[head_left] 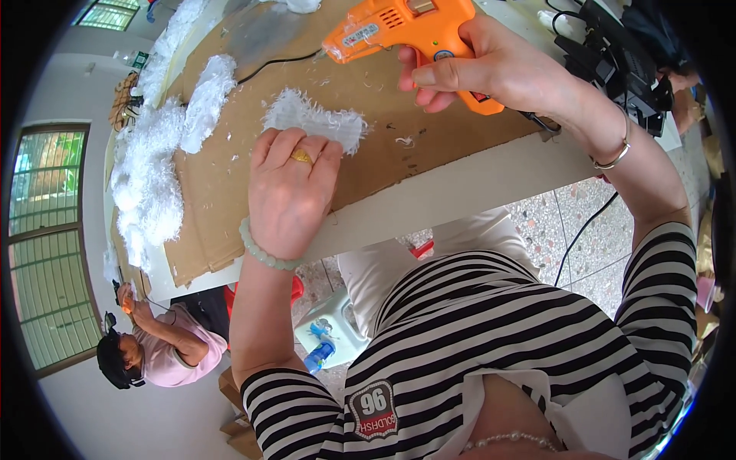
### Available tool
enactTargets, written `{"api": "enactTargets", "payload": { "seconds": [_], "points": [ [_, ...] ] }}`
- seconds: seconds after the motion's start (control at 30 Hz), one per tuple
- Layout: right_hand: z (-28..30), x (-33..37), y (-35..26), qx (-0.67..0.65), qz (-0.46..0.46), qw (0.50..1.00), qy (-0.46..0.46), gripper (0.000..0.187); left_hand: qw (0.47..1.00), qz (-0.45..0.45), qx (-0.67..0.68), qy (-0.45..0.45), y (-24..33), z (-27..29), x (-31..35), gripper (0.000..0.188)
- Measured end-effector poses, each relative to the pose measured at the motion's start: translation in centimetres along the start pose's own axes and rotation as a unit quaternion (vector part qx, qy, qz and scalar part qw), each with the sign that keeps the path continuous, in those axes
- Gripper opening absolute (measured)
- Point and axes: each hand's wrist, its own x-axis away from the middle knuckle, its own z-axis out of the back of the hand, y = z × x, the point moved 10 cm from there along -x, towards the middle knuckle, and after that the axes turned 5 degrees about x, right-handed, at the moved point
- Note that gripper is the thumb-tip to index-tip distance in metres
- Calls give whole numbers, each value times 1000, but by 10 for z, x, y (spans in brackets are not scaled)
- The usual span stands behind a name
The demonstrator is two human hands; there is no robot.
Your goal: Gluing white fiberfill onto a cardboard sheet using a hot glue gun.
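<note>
In my right hand [498, 65] is an orange hot glue gun [399, 34], its nozzle pointing left above the cardboard. The fingers wrap round its handle near the trigger. My left hand [295, 184] rests on the near part of the cardboard, fingers curled down over the edge of a white fringed piece of fabric [326, 123]. The fingertips are hidden beneath the hand, but they appear to grip the fabric's near edge. Strands of glue hang about the nozzle and on the board.
A brown cardboard sheet [222, 207] covers much of the white table [445, 184]. White fluffy pieces [149, 169] are heaped at the left. Black devices and cables [613, 65] stand at the right. Another person [176, 345] works at the far left. A white stool [333, 330] is below.
</note>
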Motion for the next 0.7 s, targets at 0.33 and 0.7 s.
{"api": "enactTargets", "payload": {
  "seconds": [0.33, 0.7],
  "points": [
    [-36, 6, 8, 117, -32, 992, -30, 28, 980, 163, 112, 30, -5, 8, 50, 36],
    [-36, 0, 9, 163, -35, 986, -17, 30, 983, 152, 104, 6, -13, 3, 44, 36]
  ]
}}
